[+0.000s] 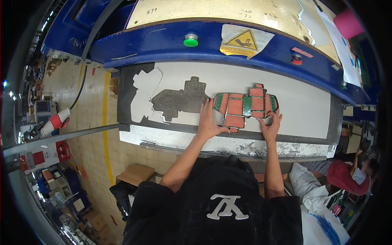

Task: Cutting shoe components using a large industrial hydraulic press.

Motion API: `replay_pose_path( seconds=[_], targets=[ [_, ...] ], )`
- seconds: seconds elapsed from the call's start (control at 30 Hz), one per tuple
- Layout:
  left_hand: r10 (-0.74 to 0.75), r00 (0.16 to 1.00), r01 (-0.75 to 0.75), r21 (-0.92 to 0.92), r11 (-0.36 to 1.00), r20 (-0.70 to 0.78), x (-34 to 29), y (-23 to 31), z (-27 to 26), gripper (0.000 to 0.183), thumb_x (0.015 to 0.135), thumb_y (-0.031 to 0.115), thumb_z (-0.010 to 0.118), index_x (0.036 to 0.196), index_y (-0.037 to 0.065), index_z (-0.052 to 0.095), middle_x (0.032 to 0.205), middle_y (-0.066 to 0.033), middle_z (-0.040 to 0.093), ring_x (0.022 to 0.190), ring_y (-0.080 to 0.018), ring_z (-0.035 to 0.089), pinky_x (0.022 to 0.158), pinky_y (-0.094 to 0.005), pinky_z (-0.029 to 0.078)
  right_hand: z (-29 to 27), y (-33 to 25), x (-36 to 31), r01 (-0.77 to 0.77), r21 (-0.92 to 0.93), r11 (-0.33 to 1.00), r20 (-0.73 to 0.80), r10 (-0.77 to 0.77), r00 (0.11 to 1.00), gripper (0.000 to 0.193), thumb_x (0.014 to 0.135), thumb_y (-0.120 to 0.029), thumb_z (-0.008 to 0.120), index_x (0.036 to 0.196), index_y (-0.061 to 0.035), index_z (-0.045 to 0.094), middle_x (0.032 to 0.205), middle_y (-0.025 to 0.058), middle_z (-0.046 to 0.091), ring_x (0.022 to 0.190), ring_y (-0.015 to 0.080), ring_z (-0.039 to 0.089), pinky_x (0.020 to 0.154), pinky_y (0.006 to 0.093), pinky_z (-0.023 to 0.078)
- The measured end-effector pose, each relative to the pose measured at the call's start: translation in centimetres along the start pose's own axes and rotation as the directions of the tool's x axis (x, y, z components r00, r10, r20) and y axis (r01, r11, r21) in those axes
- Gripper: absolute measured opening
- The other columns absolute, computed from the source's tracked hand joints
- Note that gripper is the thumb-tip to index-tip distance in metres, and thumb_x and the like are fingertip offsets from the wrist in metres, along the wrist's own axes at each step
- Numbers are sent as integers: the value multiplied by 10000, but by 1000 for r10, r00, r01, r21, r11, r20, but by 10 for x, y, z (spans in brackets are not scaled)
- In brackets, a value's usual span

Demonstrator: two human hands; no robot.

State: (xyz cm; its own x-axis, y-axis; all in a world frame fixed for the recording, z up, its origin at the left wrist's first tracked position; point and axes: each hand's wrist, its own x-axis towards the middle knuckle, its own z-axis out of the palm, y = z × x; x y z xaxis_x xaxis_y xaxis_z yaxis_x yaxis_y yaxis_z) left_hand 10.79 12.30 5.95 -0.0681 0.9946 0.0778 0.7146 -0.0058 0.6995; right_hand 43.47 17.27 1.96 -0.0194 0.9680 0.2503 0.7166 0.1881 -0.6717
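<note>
The left hand [209, 120] lay open and flat, fingers spread, against the left end of a steel-rule cutting die [245, 107] with orange and green foam pads. The right hand [270, 124] was open too, its fingertips touching the die's lower right edge. The die rested flat on the white sheet [302, 106] covering the press bed. Just left of it was a dark die-shaped cutout [183, 100], with white cut pieces [145, 94] stacked beyond. A green button [190, 41] sat on the blue machine beam [163, 41].
</note>
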Motion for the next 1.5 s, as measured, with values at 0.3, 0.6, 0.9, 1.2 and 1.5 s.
replay_pose_path(
  seconds=[0.3, 0.6, 0.9, 1.2, 1.5],
  targets=[
    [37, 996, -43, -77, 996, -75, 18, -27, 8, 1303, 620, 491, 991, 1620, -46, 350, 1595, -293, 483, 1536, -458, 398, 1301, -602, 219, 17, -7, 12, -80, -54, 995, -35, 79, 996, 508, 766, -266, 952, 1112, -98, 620, 1516, 193, 575, 1525, 429, 427, 1239, 750, 115],
    [32, 998, -34, -39, 999, -51, 21, -34, 3, 1193, 717, 426, 953, 1624, -47, 339, 1585, -300, 488, 1511, -449, 433, 1295, -562, 261, 22, -16, 24, -19, -58, 998, -55, 16, 998, 502, 775, -288, 949, 1107, -112, 617, 1531, 190, 565, 1514, 425, 439, 1237, 747, 141],
    [16, 996, -16, -3, 1000, -86, 23, -37, -5, 1180, 684, 341, 993, 1629, -8, 379, 1567, -266, 529, 1473, -435, 485, 1233, -536, 346, 26, -20, 29, 48, -40, 998, -64, -51, 997, 464, 799, -290, 934, 1099, -85, 645, 1478, 263, 605, 1505, 470, 440, 1274, 658, 204],
    [30, 997, -33, -39, 999, -67, 21, -49, -3, 1159, 724, 344, 956, 1636, -28, 344, 1573, -289, 500, 1482, -458, 454, 1231, -536, 343, 26, -7, 28, 95, -70, 993, -13, -96, 995, 383, 872, -226, 862, 1177, -104, 666, 1455, 278, 616, 1496, 505, 435, 1280, 634, 221],
    [28, 997, -33, -72, 997, -71, 20, -51, -4, 1137, 752, 306, 942, 1638, -44, 321, 1582, -303, 483, 1474, -468, 456, 1229, -539, 346, 26, -7, 27, 111, -77, 991, 23, -110, 994, 356, 887, -199, 833, 1189, -111, 666, 1448, 265, 616, 1506, 498, 420, 1275, 645, 219]
  ],
)
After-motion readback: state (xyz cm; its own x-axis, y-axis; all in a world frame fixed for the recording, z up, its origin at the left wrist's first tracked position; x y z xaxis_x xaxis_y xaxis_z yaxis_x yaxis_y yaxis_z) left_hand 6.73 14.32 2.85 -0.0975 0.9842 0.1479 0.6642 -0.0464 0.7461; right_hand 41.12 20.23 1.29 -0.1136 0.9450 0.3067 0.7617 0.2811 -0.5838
